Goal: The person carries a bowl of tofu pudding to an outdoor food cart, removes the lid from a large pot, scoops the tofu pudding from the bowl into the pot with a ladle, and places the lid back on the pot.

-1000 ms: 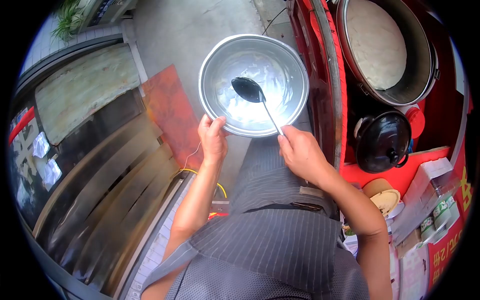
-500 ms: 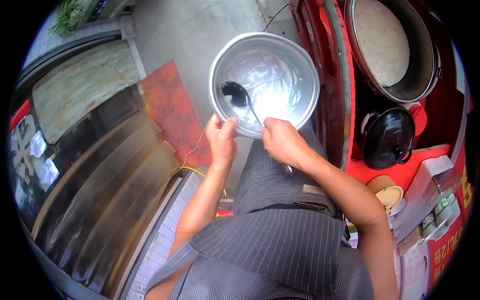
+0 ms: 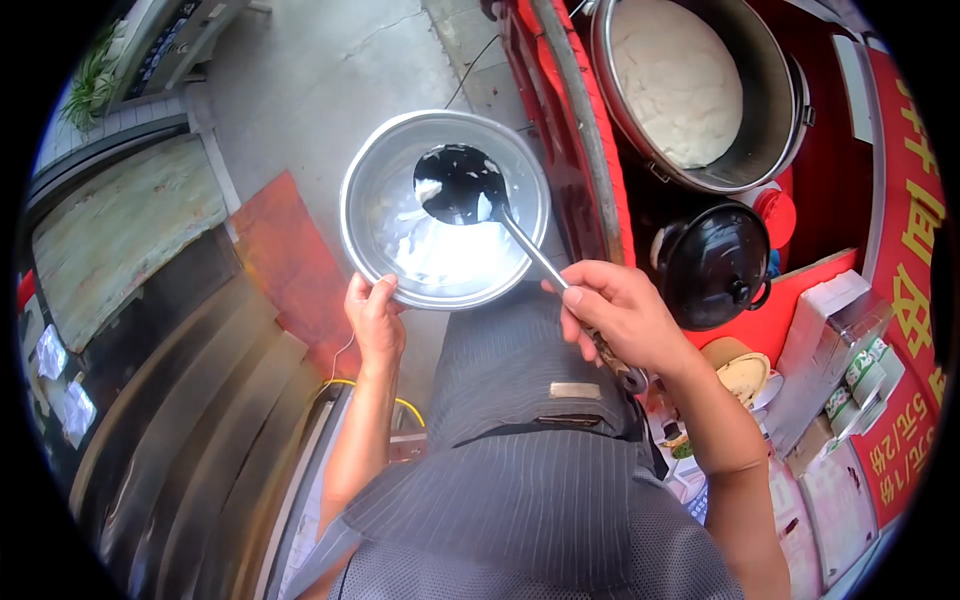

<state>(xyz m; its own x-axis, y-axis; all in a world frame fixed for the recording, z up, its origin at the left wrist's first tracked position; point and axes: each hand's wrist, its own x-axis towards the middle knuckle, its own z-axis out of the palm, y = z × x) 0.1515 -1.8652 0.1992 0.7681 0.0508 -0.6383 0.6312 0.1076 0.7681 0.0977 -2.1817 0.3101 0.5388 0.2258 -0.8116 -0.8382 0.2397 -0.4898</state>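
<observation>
A shiny metal basin is held out in front of my body, its inside wet and streaked with white. My left hand is closed on its near left rim, thumb over the edge. In my right hand is the handle of a ladle. The ladle's round dark head, spotted with white bits, appears over the basin's upper middle. Whether the head touches the basin, I cannot tell. The handle's end, with a ring, sticks out below my right hand.
A large metal pot with a pale doughy mass stands on the red stall at right. Near it are a black lidded pot and a red cap. Brown corrugated panels line the left. A red board lies on the floor.
The ladle's head has moved from the basin's left side toward its upper middle and looks larger. My right hand has drawn away from the rim. The whole view has shifted.
</observation>
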